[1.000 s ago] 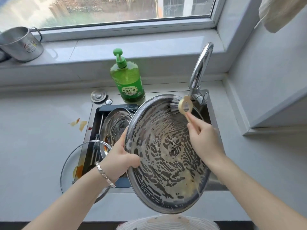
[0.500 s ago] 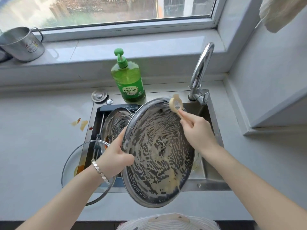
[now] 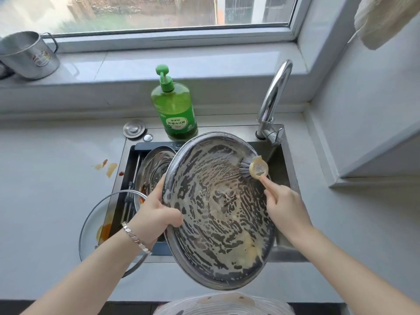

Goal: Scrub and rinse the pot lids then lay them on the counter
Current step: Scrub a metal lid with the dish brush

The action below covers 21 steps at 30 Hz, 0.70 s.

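A large steel pot lid, its underside streaked with suds, is held tilted over the sink. My left hand grips its left rim, thumb on the inside. My right hand holds the handle of a dish brush, whose grey bristles press on the lid's upper right edge. A second steel lid lies in the sink behind. A glass lid with orange residue overhangs the sink's left edge.
A green dish-soap pump bottle stands behind the sink, with the curved tap to its right. A steel mug sits on the windowsill. A sink plug and food scraps lie on the left counter.
The brush has swept along the lid's upper rim, first to the left, then back to the right and lower. The lid has shifted slightly in my left hand.
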### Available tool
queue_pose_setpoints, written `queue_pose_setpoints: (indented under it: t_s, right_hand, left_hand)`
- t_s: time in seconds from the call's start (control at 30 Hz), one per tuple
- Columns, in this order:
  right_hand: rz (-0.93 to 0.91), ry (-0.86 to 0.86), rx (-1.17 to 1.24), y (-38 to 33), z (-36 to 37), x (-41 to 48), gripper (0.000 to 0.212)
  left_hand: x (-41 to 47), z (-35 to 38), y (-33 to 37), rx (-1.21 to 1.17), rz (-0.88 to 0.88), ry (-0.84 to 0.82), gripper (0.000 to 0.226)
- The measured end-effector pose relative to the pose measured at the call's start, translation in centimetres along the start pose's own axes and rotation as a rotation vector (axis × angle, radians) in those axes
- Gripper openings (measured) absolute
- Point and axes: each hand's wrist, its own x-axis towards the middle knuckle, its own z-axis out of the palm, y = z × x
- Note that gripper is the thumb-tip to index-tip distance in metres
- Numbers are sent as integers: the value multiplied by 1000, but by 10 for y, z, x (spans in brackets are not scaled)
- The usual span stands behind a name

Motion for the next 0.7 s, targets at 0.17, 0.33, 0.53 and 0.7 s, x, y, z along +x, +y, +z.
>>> queue_pose_setpoints:
  t_s: [0.17, 0.33, 0.53, 0.7]
  right_hand:
    - [20, 73, -102, 11, -13, 16, 45]
    - [-100, -18, -158, -4, 0, -1, 47]
    - [1, -89, -295, 19, -11, -8, 44]
    - [-6, -51, -228, 12, -13, 3, 42]
  left_hand:
    - [-2, 3, -2, -66, 18, 31, 77]
    - [1, 6, 4, -59, 55, 36, 79]
    - [0, -2, 7, -101, 59, 96, 75]
    - [-6, 5, -1, -2, 31, 13, 81]
